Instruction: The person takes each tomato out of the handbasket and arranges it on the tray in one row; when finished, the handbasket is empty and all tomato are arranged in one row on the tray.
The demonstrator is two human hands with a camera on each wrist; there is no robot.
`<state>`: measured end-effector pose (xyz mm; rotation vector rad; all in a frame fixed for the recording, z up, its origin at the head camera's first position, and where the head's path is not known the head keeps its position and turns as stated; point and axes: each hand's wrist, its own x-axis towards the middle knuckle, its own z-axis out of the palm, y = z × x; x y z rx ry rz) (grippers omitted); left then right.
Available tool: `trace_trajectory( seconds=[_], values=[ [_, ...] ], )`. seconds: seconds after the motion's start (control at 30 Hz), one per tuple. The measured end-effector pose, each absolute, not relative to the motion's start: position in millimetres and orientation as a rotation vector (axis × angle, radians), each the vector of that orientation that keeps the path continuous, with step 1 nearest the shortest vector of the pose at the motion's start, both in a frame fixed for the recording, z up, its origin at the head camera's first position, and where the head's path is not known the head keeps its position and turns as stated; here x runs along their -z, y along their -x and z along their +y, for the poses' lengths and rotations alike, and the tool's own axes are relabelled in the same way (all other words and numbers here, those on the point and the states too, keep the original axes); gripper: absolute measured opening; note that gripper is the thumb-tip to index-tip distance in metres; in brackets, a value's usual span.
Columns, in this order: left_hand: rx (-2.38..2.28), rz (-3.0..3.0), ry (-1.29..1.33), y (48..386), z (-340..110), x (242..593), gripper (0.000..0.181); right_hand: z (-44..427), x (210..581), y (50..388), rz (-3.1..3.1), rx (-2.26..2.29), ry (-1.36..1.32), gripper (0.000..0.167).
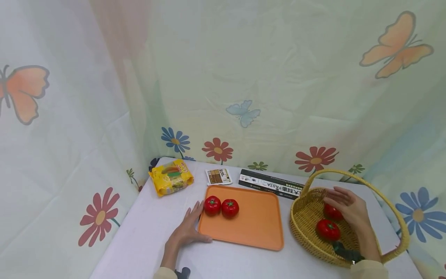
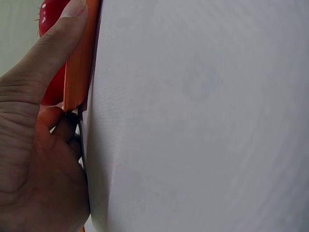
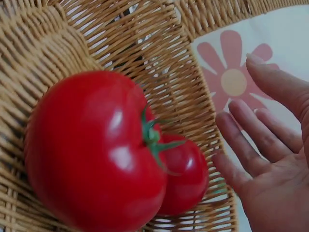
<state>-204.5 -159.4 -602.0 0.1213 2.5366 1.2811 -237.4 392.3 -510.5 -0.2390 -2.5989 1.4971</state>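
Note:
My left hand (image 1: 187, 229) touches the near-left corner of an orange tray (image 1: 256, 219), fingers spread along its left side and thumb (image 2: 67, 24) against its near edge. Two red tomatoes (image 1: 212, 205) sit side by side at the tray's left end. On the right, my right hand (image 1: 352, 209) hovers over a wicker basket (image 1: 297, 226) with nothing in its grasp. Inside the basket lie a tomato (image 1: 328, 229) and a second one (image 1: 331, 213) partly covered by that hand. In the right wrist view the fingers are apart from the tomatoes (image 3: 96, 150).
Behind the tray are a yellow packet (image 1: 172, 177), a small white-and-brown sachet (image 1: 218, 176) and a long black-and-white pasta box (image 1: 270, 183). The basket's tall handle (image 1: 385, 197) arches over its right side. A flowered curtain (image 1: 261, 77) hangs behind the white table.

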Motion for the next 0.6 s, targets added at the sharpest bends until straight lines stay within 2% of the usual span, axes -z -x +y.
trace_trajectory(
  seconds=[0.3,0.6],
  values=[
    [-1.284,2.539,-0.125,205.1,-159.1,601.9,0.133,403.7,520.9,241.0,-2.781,-1.310,0.363,0.075],
    [-1.281,2.528,-0.095,207.0,-159.0,603.4,0.133,405.6,524.7,243.3,-2.843,-1.345,0.303,0.070]
  ],
)
